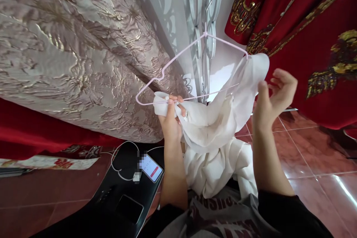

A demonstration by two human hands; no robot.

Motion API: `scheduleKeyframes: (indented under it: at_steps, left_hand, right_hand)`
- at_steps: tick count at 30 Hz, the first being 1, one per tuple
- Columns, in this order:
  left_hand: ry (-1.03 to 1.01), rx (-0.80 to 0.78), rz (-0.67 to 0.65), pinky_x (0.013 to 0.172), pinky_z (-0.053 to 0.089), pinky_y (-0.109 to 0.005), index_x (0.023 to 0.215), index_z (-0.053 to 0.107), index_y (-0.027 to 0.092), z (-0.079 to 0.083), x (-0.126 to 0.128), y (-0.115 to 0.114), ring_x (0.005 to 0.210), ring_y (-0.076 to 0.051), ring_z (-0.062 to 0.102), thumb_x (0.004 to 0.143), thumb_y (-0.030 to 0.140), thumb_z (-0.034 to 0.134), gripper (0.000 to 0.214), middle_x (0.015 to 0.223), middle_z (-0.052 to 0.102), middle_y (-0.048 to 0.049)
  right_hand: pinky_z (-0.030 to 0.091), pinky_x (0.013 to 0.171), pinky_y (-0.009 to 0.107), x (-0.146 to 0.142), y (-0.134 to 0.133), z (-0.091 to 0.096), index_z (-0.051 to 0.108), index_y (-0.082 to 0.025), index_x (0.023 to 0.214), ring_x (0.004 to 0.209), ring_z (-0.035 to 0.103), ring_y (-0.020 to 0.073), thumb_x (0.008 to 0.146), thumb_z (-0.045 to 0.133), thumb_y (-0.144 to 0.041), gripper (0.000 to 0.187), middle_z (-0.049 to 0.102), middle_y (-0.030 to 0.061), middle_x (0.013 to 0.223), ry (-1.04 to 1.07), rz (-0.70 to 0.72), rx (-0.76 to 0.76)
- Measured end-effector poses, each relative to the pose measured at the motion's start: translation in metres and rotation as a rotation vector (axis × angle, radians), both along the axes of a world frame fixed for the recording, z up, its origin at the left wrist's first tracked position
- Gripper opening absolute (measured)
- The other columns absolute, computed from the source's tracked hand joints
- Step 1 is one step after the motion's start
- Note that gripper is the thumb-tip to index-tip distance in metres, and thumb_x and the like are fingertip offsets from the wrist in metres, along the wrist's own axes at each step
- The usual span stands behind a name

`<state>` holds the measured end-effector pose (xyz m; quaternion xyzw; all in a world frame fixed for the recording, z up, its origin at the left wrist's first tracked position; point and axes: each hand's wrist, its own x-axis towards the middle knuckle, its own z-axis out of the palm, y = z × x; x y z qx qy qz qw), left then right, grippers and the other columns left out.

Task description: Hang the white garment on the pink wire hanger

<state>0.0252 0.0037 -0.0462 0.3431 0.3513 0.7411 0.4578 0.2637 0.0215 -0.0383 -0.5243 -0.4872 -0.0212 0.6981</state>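
A pale pink hanger (181, 52) hangs by its metal hook near the white wall. Over its right end is one shoulder of a thin white garment (216, 121), whose lower part bunches down toward my lap. My left hand (173, 117) pinches the garment's other edge against the hanger's bottom bar, near the left corner. The hanger's left shoulder is bare. To the right of the covered shoulder, my right hand (275, 96) is raised with its fingers loosely bent and apart, holding nothing.
Patterned beige-gold fabric (111, 63) hangs on the left, red cloth with gold embroidery (315, 55) on the right. A white metal frame (199, 18) stands behind the hanger. On a black seat (111, 189) lie a lit phone (152, 167), a dark phone (129, 208) and a white cable.
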Motion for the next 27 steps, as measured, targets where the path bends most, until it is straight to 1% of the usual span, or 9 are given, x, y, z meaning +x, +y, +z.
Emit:
scheduleKeyframes:
  at_steps: [2, 6, 10, 15, 17, 20, 23, 25, 27]
  left_hand:
    - [-0.007, 0.008, 0.008, 0.036, 0.015, -0.022, 0.088, 0.061, 0.018, -0.002, 0.001, 0.000, 0.045, -0.003, 0.047, 0.086, 0.045, 0.079, 0.032, 0.086, 0.065, -0.0028]
    - [-0.002, -0.001, 0.017, 0.035, 0.016, -0.021, 0.089, 0.062, 0.019, -0.003, 0.006, 0.002, 0.045, -0.004, 0.047, 0.086, 0.044, 0.079, 0.030, 0.085, 0.064, -0.0023]
    - [0.000, 0.020, 0.013, 0.038, 0.028, -0.020, 0.089, 0.061, 0.019, -0.004, 0.004, 0.002, 0.044, -0.004, 0.045, 0.087, 0.044, 0.078, 0.030, 0.085, 0.064, -0.0017]
    - [0.006, 0.030, -0.024, 0.040, 0.031, -0.019, 0.089, 0.063, 0.018, -0.004, -0.004, 0.003, 0.044, -0.003, 0.046, 0.088, 0.041, 0.078, 0.027, 0.084, 0.065, -0.0016]
    - [0.003, 0.041, -0.027, 0.039, 0.029, -0.018, 0.089, 0.063, 0.018, -0.003, -0.005, 0.004, 0.045, -0.003, 0.046, 0.088, 0.040, 0.078, 0.027, 0.084, 0.066, -0.0021]
    - [-0.010, 0.049, -0.037, 0.041, 0.031, -0.017, 0.089, 0.064, 0.017, -0.004, -0.006, 0.005, 0.046, -0.003, 0.046, 0.087, 0.041, 0.079, 0.029, 0.084, 0.066, -0.0021]
    - [-0.009, 0.046, -0.054, 0.043, 0.034, -0.018, 0.088, 0.064, 0.017, -0.005, -0.006, 0.006, 0.046, -0.003, 0.046, 0.086, 0.044, 0.080, 0.031, 0.083, 0.065, -0.0018]
    - [-0.003, 0.044, -0.057, 0.043, 0.033, -0.018, 0.087, 0.064, 0.017, -0.004, -0.007, 0.005, 0.046, -0.003, 0.046, 0.085, 0.044, 0.081, 0.032, 0.082, 0.065, -0.0022]
    - [-0.004, 0.047, -0.052, 0.041, 0.029, -0.018, 0.085, 0.063, 0.017, -0.004, -0.007, 0.005, 0.046, -0.004, 0.045, 0.085, 0.042, 0.081, 0.031, 0.081, 0.065, -0.0025]
  right_hand:
    - [0.051, 0.090, 0.042, 0.017, 0.011, 0.001, 0.064, -0.022, 0.119, 0.106, 0.063, 0.0245, 0.092, 0.062, -0.044, 0.035, 0.065, 0.0128, 0.123, 0.040, 0.008, -0.113]
    - [0.048, 0.080, 0.037, 0.017, 0.026, 0.008, 0.066, -0.019, 0.091, 0.084, 0.058, 0.0193, 0.096, 0.054, -0.055, 0.038, 0.061, 0.0053, 0.082, -0.134, 0.183, -0.313]
    - [0.044, 0.067, 0.031, 0.001, 0.029, 0.023, 0.065, -0.018, 0.083, 0.070, 0.053, 0.0138, 0.093, 0.062, -0.051, 0.035, 0.057, 0.0017, 0.072, -0.124, 0.333, -0.359]
    - [0.040, 0.059, 0.028, 0.006, 0.022, 0.038, 0.068, -0.018, 0.076, 0.063, 0.054, 0.0127, 0.086, 0.071, -0.043, 0.027, 0.062, 0.0018, 0.068, -0.016, 0.282, -0.341]
    - [0.040, 0.059, 0.029, 0.009, 0.019, 0.045, 0.068, -0.018, 0.075, 0.062, 0.054, 0.0128, 0.086, 0.070, -0.039, 0.024, 0.062, 0.0020, 0.068, 0.052, 0.310, -0.322]
    - [0.042, 0.061, 0.032, 0.011, 0.022, 0.062, 0.066, -0.020, 0.071, 0.062, 0.052, 0.0139, 0.084, 0.066, -0.032, 0.018, 0.061, 0.0030, 0.067, 0.259, 0.515, -0.295]
    - [0.046, 0.065, 0.034, 0.022, 0.030, 0.085, 0.063, -0.024, 0.068, 0.063, 0.047, 0.0153, 0.079, 0.061, -0.027, 0.012, 0.049, 0.0013, 0.064, 0.496, 0.678, -0.273]
    - [0.046, 0.067, 0.035, 0.037, 0.033, 0.095, 0.061, -0.026, 0.070, 0.063, 0.038, 0.0155, 0.083, 0.056, -0.028, 0.015, 0.038, 0.0010, 0.065, 0.607, 0.719, -0.292]
    - [0.043, 0.066, 0.034, 0.054, 0.031, 0.094, 0.063, -0.027, 0.075, 0.062, 0.030, 0.0160, 0.094, 0.045, -0.030, 0.026, 0.033, 0.0018, 0.068, 0.653, 0.734, -0.303]
